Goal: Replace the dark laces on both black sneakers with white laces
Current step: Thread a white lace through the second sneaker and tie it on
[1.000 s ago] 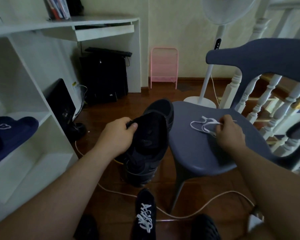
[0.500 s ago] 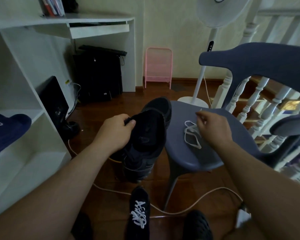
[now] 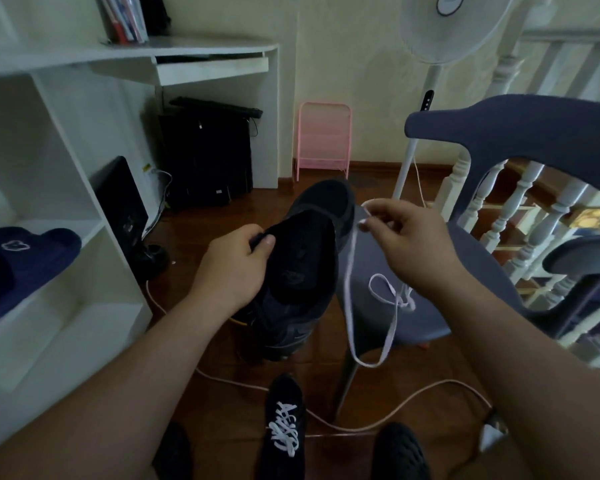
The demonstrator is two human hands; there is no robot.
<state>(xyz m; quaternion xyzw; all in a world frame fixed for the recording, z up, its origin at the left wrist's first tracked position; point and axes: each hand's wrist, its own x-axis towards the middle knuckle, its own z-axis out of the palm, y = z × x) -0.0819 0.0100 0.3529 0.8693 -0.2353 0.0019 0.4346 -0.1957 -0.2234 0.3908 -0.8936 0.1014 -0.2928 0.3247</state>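
Right hand pinches white lace, hanging just right of sneaker; left hand grips its tongue.

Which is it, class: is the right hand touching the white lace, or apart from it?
Touching. The head view shows the right hand pinching the white lace at its fingertips, the rest dangling below.

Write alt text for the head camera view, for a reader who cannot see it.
A person's left hand holds up a black sneaker with no lace, while the right hand pinches a white lace that dangles in a loop before a blue chair. Below, on the wooden floor, stands a second black sneaker already laced in white.
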